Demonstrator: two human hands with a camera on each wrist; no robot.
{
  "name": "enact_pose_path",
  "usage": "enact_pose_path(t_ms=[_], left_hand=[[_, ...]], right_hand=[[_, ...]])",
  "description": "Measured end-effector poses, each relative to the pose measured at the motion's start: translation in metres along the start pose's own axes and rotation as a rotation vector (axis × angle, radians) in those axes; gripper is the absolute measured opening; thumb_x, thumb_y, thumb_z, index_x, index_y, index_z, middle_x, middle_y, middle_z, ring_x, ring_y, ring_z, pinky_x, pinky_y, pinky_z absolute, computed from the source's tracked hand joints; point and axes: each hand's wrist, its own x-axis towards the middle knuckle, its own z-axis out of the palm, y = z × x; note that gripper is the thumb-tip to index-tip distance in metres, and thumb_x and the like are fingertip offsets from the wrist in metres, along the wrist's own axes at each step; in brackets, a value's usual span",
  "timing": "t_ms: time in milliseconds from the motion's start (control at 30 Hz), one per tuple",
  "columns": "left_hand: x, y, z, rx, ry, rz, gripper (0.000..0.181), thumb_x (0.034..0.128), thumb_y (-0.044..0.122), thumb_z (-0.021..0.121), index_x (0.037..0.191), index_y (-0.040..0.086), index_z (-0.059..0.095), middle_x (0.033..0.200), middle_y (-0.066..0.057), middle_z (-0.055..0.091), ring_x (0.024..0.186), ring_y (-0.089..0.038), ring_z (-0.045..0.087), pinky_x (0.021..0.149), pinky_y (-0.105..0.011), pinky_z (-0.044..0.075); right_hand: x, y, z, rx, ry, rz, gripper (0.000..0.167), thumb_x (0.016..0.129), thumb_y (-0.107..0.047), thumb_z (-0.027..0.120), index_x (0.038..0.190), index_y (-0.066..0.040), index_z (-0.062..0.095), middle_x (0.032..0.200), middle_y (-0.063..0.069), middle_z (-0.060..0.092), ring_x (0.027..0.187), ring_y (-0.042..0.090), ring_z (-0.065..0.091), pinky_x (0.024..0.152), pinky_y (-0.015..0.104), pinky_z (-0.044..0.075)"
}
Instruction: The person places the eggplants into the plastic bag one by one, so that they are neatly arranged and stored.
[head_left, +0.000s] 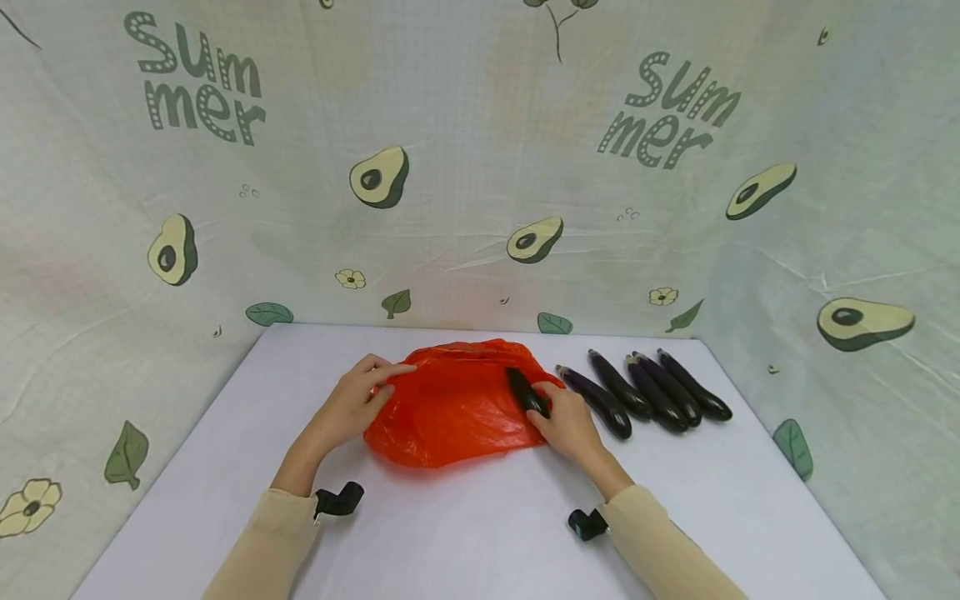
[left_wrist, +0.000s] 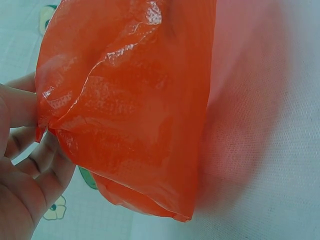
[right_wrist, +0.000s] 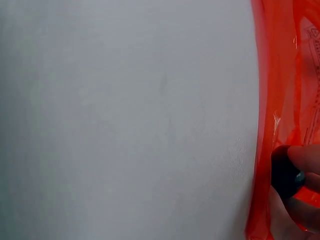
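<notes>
A red plastic bag [head_left: 457, 408] lies spread on the white table, its near side bulging. At its left edge, my left hand [head_left: 352, 404] has the index finger extended and the thumb apart. In the left wrist view, the thumb and fingers touch the bag's gathered edge [left_wrist: 50, 125], which covers their tips. My right hand [head_left: 570, 421] grips a dark eggplant [head_left: 527, 392] at the bag's right side. The eggplant slants over the red film, its lower end partly hidden by the fingers. One dark end of the eggplant [right_wrist: 285, 172] shows beside the fingertips in the right wrist view.
Several more eggplants [head_left: 645, 392] lie side by side on the table, right of the bag. A pale curtain [head_left: 457, 283] printed with avocados and leaves hangs behind and along both sides of the table [head_left: 465, 533].
</notes>
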Motion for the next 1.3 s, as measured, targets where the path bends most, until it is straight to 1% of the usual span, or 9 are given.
enact_pose_path(t_ms=[233,467,567,667,767,867,967,1067,1300], left_hand=[[0.001,0.0,0.0,-0.01,-0.002,-0.002,0.045,0.1046,0.0,0.062,0.143,0.023,0.068,0.123,-0.005,0.059,0.11,-0.024,0.059,0.088,-0.039,0.062],[0.002,0.001,-0.001,0.006,-0.001,0.005,0.045,0.1046,0.0,0.061,0.143,0.022,0.069,0.122,-0.004,0.059,0.109,-0.023,0.06,0.087,-0.035,0.061],[0.002,0.002,-0.001,0.001,-0.006,-0.005,0.045,0.1047,0.001,0.062,0.143,0.023,0.069,0.122,-0.002,0.058,0.109,-0.022,0.059,0.087,-0.034,0.061],[0.002,0.003,0.0,-0.007,-0.013,-0.005,0.045,0.1048,0.001,0.062,0.143,0.023,0.068,0.123,-0.003,0.058,0.11,-0.023,0.059,0.087,-0.033,0.061],[0.002,0.003,0.0,-0.01,-0.012,-0.01,0.045,0.1047,0.001,0.062,0.143,0.024,0.068,0.123,-0.003,0.058,0.11,-0.023,0.059,0.087,-0.033,0.061],[0.001,0.003,0.0,-0.007,-0.004,-0.003,0.045,0.1044,0.0,0.062,0.143,0.022,0.068,0.122,-0.004,0.059,0.109,-0.023,0.059,0.087,-0.033,0.061],[0.001,0.003,0.0,-0.007,0.001,-0.003,0.045,0.1041,0.0,0.062,0.143,0.022,0.069,0.122,-0.004,0.059,0.109,-0.024,0.059,0.086,-0.033,0.061],[0.001,0.003,-0.001,-0.008,-0.003,-0.01,0.045,0.1044,0.001,0.062,0.143,0.023,0.068,0.123,-0.003,0.058,0.11,-0.023,0.059,0.087,-0.032,0.061],[0.001,0.002,0.0,-0.007,-0.008,-0.022,0.044,0.1047,0.002,0.062,0.143,0.024,0.068,0.123,-0.002,0.058,0.11,-0.023,0.058,0.086,-0.031,0.06]], right_hand=[[0.003,0.003,0.001,-0.007,0.005,-0.003,0.051,0.094,-0.02,0.082,0.141,-0.005,0.067,0.136,0.018,0.07,0.124,0.039,0.066,0.105,0.057,0.054],[0.002,0.003,-0.003,-0.007,0.023,-0.013,0.051,0.093,-0.02,0.083,0.139,-0.004,0.067,0.133,0.019,0.07,0.123,0.04,0.066,0.105,0.058,0.053],[0.0,0.001,-0.008,-0.01,0.016,-0.02,0.049,0.093,-0.018,0.083,0.136,-0.003,0.069,0.129,0.018,0.072,0.119,0.038,0.068,0.103,0.057,0.055],[-0.005,-0.003,-0.018,0.005,0.004,-0.024,0.043,0.092,-0.016,0.083,0.132,-0.004,0.071,0.121,0.016,0.074,0.102,0.032,0.069,0.093,0.05,0.06],[-0.01,-0.008,-0.033,0.033,-0.016,-0.03,0.038,0.093,-0.015,0.082,0.129,-0.006,0.074,0.115,0.013,0.074,0.087,0.023,0.066,0.08,0.04,0.062],[-0.013,-0.009,-0.049,0.06,-0.012,-0.064,0.036,0.093,-0.013,0.081,0.128,-0.005,0.074,0.115,0.014,0.074,0.083,0.02,0.066,0.071,0.033,0.061],[-0.016,-0.004,-0.065,0.05,0.019,-0.09,0.037,0.093,-0.012,0.08,0.129,-0.004,0.074,0.12,0.016,0.075,0.088,0.024,0.069,0.072,0.033,0.062],[-0.017,0.007,-0.079,-0.002,0.046,-0.097,0.039,0.094,-0.012,0.08,0.13,-0.003,0.072,0.122,0.018,0.074,0.091,0.029,0.07,0.076,0.04,0.064],[-0.024,0.038,-0.098,-0.101,0.057,-0.063,0.045,0.092,-0.012,0.081,0.134,-0.002,0.069,0.126,0.023,0.071,0.096,0.033,0.069,0.082,0.049,0.062]])
